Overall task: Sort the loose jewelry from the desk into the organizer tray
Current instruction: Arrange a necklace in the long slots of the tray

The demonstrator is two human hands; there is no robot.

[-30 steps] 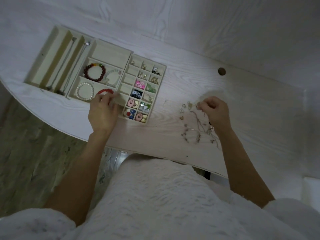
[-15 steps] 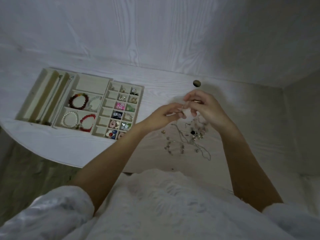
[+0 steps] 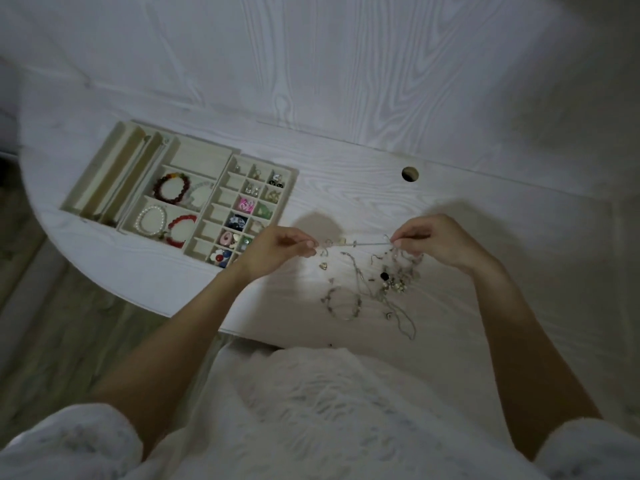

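A thin silver chain (image 3: 370, 243) is stretched taut between my hands above the desk. My left hand (image 3: 277, 252) pinches its left end and my right hand (image 3: 436, 242) pinches its right end. Under and in front of them lies a heap of loose jewelry (image 3: 388, 282): chains, earrings, small charms and a beaded bracelet (image 3: 343, 303). The beige organizer tray (image 3: 204, 157) sits at the left, holding bead bracelets in its middle section and small pieces in its grid of little cells. My left wrist covers the tray's near right corner.
The white wood-grain desk (image 3: 346, 192) has a curved front edge at the left and a round cable hole (image 3: 410, 174) behind the hands. A white wall panel rises behind the desk. My white fluffy garment fills the bottom of the view.
My left hand left the tray and came to the jewelry heap. Both hands met at one chain, then drew apart, pulling it straight between them.
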